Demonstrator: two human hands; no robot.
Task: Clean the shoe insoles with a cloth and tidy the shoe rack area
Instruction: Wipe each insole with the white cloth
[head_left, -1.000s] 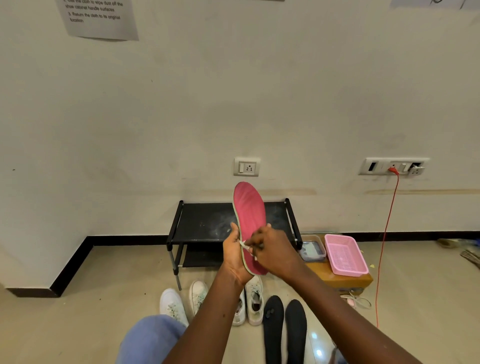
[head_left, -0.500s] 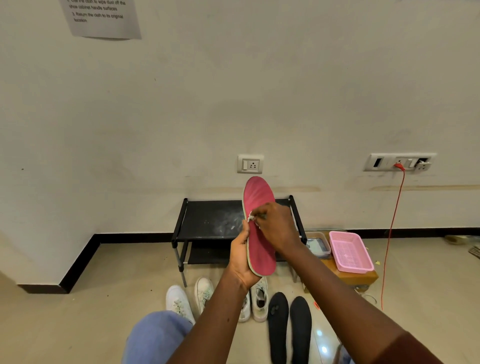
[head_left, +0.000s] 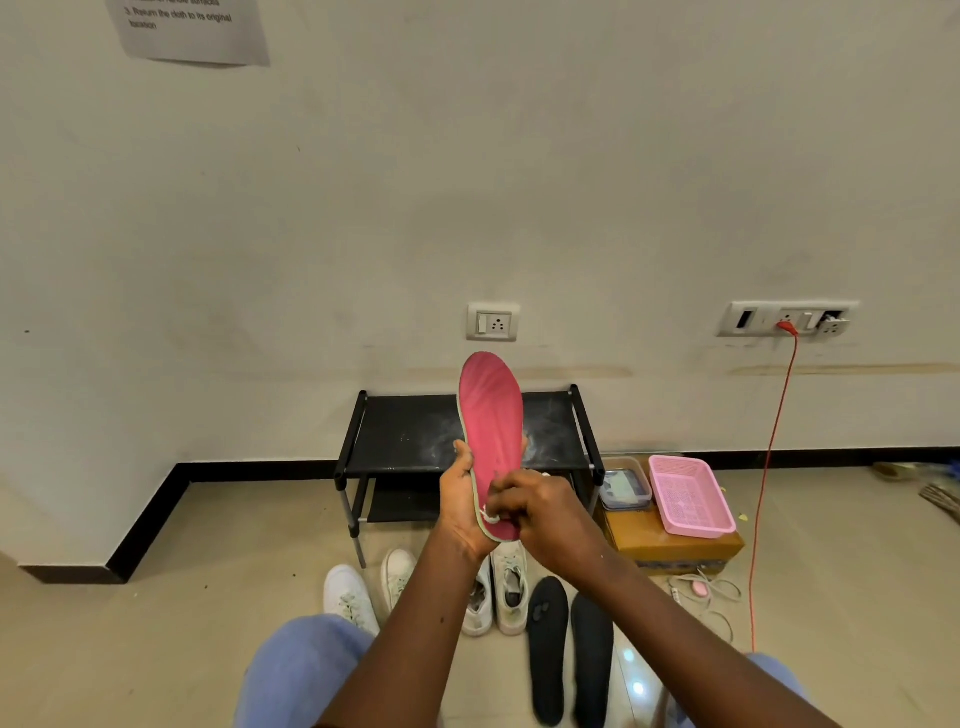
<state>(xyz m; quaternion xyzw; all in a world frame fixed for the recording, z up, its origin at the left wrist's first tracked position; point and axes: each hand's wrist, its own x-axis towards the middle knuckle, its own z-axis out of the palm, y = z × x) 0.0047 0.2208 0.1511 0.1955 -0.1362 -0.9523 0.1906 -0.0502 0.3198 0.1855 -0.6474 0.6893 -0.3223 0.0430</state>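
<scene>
Pink insole (head_left: 491, 421) held upright before the black shoe rack (head_left: 405, 431), face turned to the person for wiping. Left hand (head_left: 460, 512) curls round its lower edge as a brace; right hand (head_left: 540, 512), fingers bunched, pinches a small white cloth (head_left: 489, 516) against the heel end.

We are seeing soft, even indoor light falling across the pale wall (head_left: 467, 182); two small glare spots are shining on the glossy floor (head_left: 831, 597), and the wide lens is bowing the edges.
</scene>
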